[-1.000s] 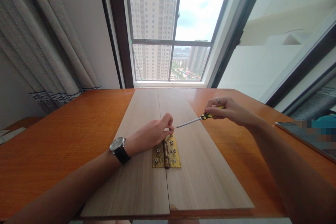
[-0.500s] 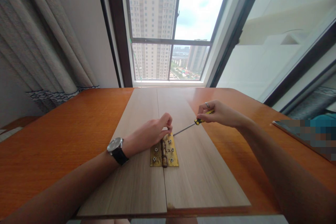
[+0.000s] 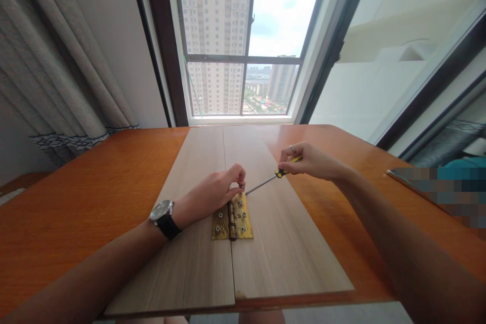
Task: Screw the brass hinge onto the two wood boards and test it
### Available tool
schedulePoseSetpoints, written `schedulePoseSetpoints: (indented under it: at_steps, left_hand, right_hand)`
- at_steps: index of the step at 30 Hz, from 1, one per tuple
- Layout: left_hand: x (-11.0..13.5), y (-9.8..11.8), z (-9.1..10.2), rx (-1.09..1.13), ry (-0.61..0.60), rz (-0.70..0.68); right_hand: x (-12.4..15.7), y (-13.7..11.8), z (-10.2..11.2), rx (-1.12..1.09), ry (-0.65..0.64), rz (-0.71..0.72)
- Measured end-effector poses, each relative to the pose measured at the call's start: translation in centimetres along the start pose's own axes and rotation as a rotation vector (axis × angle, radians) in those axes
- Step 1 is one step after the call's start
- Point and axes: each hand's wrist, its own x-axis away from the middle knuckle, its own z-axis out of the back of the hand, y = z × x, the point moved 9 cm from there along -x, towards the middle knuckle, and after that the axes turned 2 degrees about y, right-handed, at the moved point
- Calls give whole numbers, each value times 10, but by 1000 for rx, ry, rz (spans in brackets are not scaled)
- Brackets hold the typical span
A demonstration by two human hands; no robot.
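Note:
A worn brass hinge (image 3: 246, 228) lies flat across the seam between two pale wooden boards, several cross-head screws (image 3: 243, 229) showing in its leaves. My left hand (image 3: 222, 187), with a watch on the wrist, bends over the hinge's far end. Its thumb and forefinger are pinched together there; whatever they hold is too small to make out. In my right hand (image 3: 313, 162) is a screwdriver (image 3: 280, 173) with a yellow and black handle, held at a slant. The shaft points down left, its tip beside the hinge's far right corner, close to my left fingertips.
Both boards, the left board (image 3: 182, 268) and the right board (image 3: 284, 258), rest on an orange-brown wooden table (image 3: 114, 182). A flat, partly blurred object (image 3: 429, 192) lies at the table's right side. Behind are a window (image 3: 243, 61) and a grey curtain (image 3: 56, 50) at left.
The whole view has shifted slightly, so everything appears a little further left. Both hands, the screwdriver and the hinge keep nearly the same places relative to each other.

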Motion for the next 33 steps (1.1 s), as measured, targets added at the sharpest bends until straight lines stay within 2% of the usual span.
schedulePoseSetpoints:
  at_steps: [4,12,20,26,33]
  left_hand:
    - [1,1,1,-17,12,-19]
    - [5,5,5,18,70,-43]
    - [5,5,9,24,107,-32]
    - [4,2,8,30,82,-4]
    - [4,2,6,9,75,-10]
  right_hand:
    - [1,-2,5,43,13,17]
    - [5,-10,23,64,136,28]
    - [5,-5,25,68,128,28]
    - [7,-4,31,30,158,18]
    - [7,-9,25,39,136,22]
